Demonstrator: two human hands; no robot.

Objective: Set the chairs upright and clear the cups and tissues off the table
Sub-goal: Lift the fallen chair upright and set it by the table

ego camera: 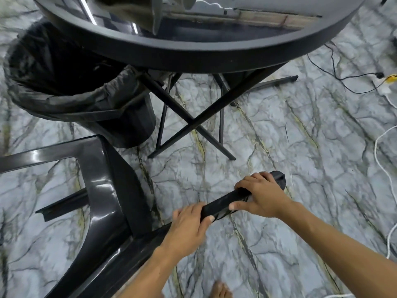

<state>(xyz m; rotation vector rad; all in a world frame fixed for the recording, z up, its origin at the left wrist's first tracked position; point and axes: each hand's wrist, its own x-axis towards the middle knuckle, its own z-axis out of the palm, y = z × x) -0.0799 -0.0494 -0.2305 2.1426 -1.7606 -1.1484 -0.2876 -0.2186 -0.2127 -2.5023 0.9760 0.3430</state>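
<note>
Marble-patterned floor (279, 147) all around me, grey with dark and yellowish veins. Up top, the round black bench (214, 59), glossy, standing on crossed black legs (193, 121). Left of the bench, partly tucked under its edge, a black bin (81, 100) lined with a black bag. Below the bin, nearer to me than the bench, the black plastic chair (103, 190) lies tipped over on the floor, one leg (223, 203) sticking out to the right. I've got both hands on that leg: my left hand (189, 224) wraps it lower down, thumb over the top, and my right hand (262, 196) grips it near the foot end, fingers curled round it. Right of the bench, black and white cables (382, 147) trail across the floor. At the bottom, my bare foot (221, 290).
</note>
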